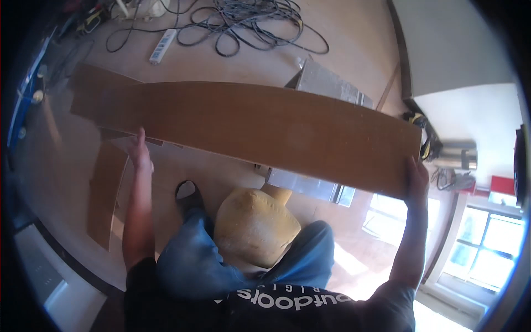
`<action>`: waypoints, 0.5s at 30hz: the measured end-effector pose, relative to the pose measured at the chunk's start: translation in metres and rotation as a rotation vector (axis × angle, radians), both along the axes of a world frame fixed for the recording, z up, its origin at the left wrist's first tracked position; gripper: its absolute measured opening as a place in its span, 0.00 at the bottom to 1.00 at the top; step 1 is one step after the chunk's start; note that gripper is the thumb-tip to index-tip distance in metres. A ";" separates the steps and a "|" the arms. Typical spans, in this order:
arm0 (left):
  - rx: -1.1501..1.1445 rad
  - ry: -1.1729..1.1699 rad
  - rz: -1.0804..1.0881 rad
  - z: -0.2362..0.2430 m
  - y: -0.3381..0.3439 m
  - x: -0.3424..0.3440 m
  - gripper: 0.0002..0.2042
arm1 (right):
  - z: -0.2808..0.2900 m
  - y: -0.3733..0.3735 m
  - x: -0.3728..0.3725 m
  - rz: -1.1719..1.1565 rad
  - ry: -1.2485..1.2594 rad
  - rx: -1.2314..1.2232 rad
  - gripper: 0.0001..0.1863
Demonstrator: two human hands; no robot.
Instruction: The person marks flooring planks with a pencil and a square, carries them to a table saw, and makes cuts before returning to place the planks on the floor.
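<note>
And here's the board (271, 130), brown and long, held up over the floor (359, 33) and slanting down toward the floor's right edge! Its left end is hard to read: another brown piece overlaps it in view there, and I can't tell quite where one stops and the other starts. It cuts right across a grey metal thing (326, 83), leaving just a far part and a near part showing; the dark clutter at the floor's far left corner is cut off and blurred.

The count, then: two hands on the job, one held board, one brown panel (105, 193) near the floor's left edge, one white strip (163, 46), one heap of black cable (249, 25) toward the far edge, one yellow lump (254, 227) between two bent knees, one dark shoe (188, 193) in sight.

Now the pose! Both arms reach forward, wide apart. The left hand (141, 156) is upright at the board's near edge, one digit pointing up; how tightly its fingers close, I can't tell. Over on the other side, the right hand (417, 178) grips the right end by its near corner, thumb in front, fingers curled out of sight behind
</note>
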State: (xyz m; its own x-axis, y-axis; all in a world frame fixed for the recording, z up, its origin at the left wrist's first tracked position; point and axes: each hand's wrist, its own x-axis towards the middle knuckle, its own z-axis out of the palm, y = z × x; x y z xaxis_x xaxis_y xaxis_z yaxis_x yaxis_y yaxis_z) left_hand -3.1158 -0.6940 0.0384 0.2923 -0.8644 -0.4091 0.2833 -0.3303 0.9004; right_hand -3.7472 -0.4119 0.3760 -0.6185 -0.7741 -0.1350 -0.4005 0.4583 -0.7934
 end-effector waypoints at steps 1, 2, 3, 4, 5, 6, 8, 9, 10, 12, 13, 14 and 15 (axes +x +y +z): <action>0.294 0.295 -0.036 -0.024 0.020 0.028 0.20 | -0.009 -0.002 -0.010 -0.002 -0.013 0.013 0.26; 0.252 0.647 -0.093 -0.040 0.038 0.023 0.26 | -0.016 -0.011 -0.013 0.097 0.067 -0.010 0.26; 0.236 0.735 -0.130 -0.023 0.045 -0.023 0.28 | -0.017 -0.012 -0.019 0.174 0.174 -0.019 0.26; 0.212 0.815 -0.159 0.001 0.050 -0.059 0.31 | -0.015 -0.021 -0.017 0.185 0.187 -0.016 0.26; 0.126 0.836 -0.239 0.007 0.031 -0.057 0.31 | -0.020 -0.039 -0.010 0.215 0.175 -0.036 0.26; 0.050 0.862 -0.316 0.007 0.009 -0.059 0.31 | -0.026 -0.058 -0.003 0.115 0.074 -0.008 0.26; 0.036 0.757 -0.184 0.021 -0.025 -0.089 0.28 | -0.037 -0.081 -0.016 0.002 -0.008 0.038 0.26; 0.033 0.732 -0.174 0.035 -0.038 -0.107 0.25 | -0.044 -0.086 -0.033 -0.026 0.032 0.037 0.25; 0.014 0.693 -0.165 0.049 -0.055 -0.116 0.23 | -0.055 -0.094 -0.048 -0.050 0.059 0.021 0.23; -0.023 0.682 -0.149 0.053 -0.091 -0.121 0.21 | -0.079 -0.116 -0.085 -0.053 0.091 -0.038 0.25; -0.054 0.681 -0.132 0.053 -0.110 -0.124 0.20 | -0.093 -0.127 -0.100 -0.058 0.134 -0.090 0.26; -0.050 0.689 -0.143 0.056 -0.124 -0.132 0.20 | -0.109 -0.134 -0.109 -0.069 0.141 -0.088 0.26; -0.074 0.705 -0.189 0.062 -0.136 -0.138 0.19 | -0.130 -0.138 -0.117 -0.062 0.111 -0.026 0.28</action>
